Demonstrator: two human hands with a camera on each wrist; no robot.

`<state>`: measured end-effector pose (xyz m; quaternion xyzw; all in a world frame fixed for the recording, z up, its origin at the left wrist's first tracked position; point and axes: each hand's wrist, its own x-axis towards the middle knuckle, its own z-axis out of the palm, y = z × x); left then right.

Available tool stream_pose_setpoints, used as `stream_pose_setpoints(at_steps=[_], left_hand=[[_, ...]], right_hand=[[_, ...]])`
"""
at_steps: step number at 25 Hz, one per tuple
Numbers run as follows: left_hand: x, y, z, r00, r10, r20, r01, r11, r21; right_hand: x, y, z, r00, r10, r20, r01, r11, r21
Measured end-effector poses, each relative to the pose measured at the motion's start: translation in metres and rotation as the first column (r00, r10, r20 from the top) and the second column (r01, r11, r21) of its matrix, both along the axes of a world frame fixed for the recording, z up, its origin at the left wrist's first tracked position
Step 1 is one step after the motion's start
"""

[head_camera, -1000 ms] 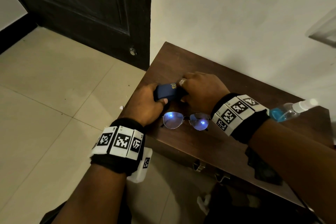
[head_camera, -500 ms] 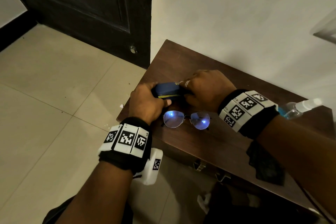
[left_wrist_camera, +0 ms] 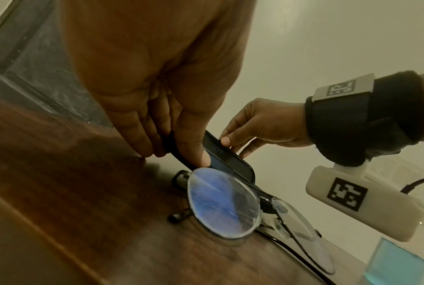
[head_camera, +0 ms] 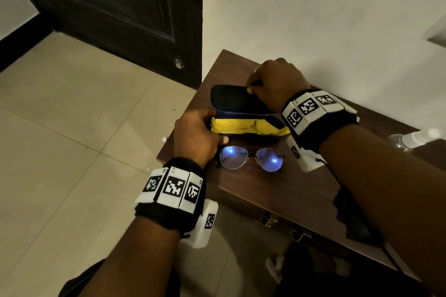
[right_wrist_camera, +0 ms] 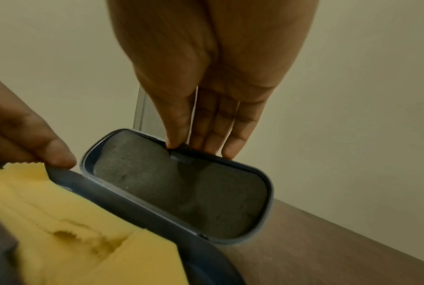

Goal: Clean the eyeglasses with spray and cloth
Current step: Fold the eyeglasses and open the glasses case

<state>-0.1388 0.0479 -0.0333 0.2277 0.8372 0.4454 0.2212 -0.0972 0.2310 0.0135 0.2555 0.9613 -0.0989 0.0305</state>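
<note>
Pinching the free edge of the lid [right_wrist_camera: 179,185], the right hand's [head_camera: 277,82] thumb [right_wrist_camera: 175,135] presses the inner rim while its straight fingers [right_wrist_camera: 220,131] back the outside, holding the lid tilted up and open. The left hand [head_camera: 196,136] curls round the left end of the dark blue glasses case [head_camera: 243,113], thumb [left_wrist_camera: 194,150] along its near side and fingers on the far side, steadying the base on the brown wooden table [head_camera: 277,190]. Inside the base lies a folded yellow cloth [head_camera: 248,126] with a zigzag-cut edge, filling the tray; the lid's lining is dark grey. Just in front of the case, near the table's front edge, the eyeglasses [head_camera: 251,158] rest on the wood with thin dark metal frame and lenses showing a bluish glare, touched by neither hand. Well off to the right stands a clear spray bottle [left_wrist_camera: 401,262] with blue liquid, partly hidden by the right forearm. Both wrists wear black bands with white coded tags. Beyond the table are a pale wall, a dark door and a tiled floor
</note>
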Motion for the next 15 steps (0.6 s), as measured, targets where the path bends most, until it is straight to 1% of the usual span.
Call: stream_pose_setpoints(at_steps=[4, 7, 12, 13, 14, 15], left_hand=[[0.0, 0.0, -0.002, 1.0, 0.0, -0.014, 0.0, 1.0, -0.007], [0.0, 0.002, -0.002, 1.0, -0.009, -0.003, 0.009, 1.0, -0.01], [-0.001, 0.005, -0.004, 0.994, 0.027, 0.109, -0.028, 1.0, 0.0], [-0.001, 0.006, -0.005, 0.992, 0.029, 0.123, -0.029, 1.0, 0.0], [-0.001, 0.007, -0.006, 0.991, 0.032, 0.13, -0.032, 0.999, -0.003], [-0.001, 0.007, -0.007, 0.99, 0.036, 0.133, -0.036, 0.999, -0.008]], right_hand=[[-0.004, 0.002, -0.011, 1.0, -0.011, 0.001, 0.011, 1.0, -0.008], [0.003, 0.004, -0.007, 1.0, -0.022, -0.011, 0.021, 0.999, -0.041], [0.047, -0.013, 0.007, 0.986, 0.0, -0.164, -0.006, 0.999, -0.038], [0.058, -0.02, 0.009, 0.987, 0.019, -0.158, -0.026, 0.999, -0.044], [0.067, -0.028, 0.01, 0.992, 0.052, -0.113, -0.059, 0.997, -0.059], [0.075, -0.036, 0.011, 0.995, 0.095, -0.035, -0.098, 0.992, -0.082]])
